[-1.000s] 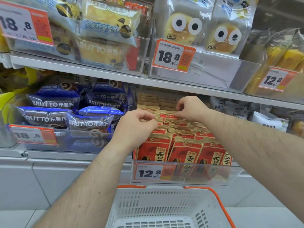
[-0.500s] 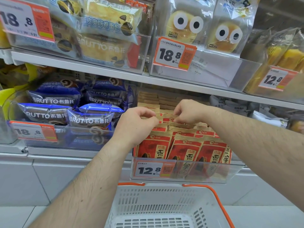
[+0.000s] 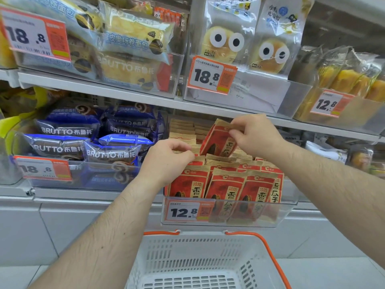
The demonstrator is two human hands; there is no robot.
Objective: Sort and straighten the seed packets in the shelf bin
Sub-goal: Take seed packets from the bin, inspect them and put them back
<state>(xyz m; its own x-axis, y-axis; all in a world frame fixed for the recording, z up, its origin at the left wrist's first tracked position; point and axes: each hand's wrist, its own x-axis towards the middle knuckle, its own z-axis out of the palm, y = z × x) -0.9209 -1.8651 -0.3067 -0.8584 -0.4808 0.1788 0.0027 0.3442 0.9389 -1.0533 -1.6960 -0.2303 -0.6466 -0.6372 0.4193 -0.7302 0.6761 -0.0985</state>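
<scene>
Fingers of the right hand pinch a lifted packet (tilted); left hand grips the row tops; it could slip, toppling neighbours.

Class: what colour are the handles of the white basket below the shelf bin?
Orange handles, clearest in the head view, on the basket.

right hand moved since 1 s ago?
Yes. The right hand has risen toward the shelf edge above the bin, lifting one seed packet out of the rows.
</scene>
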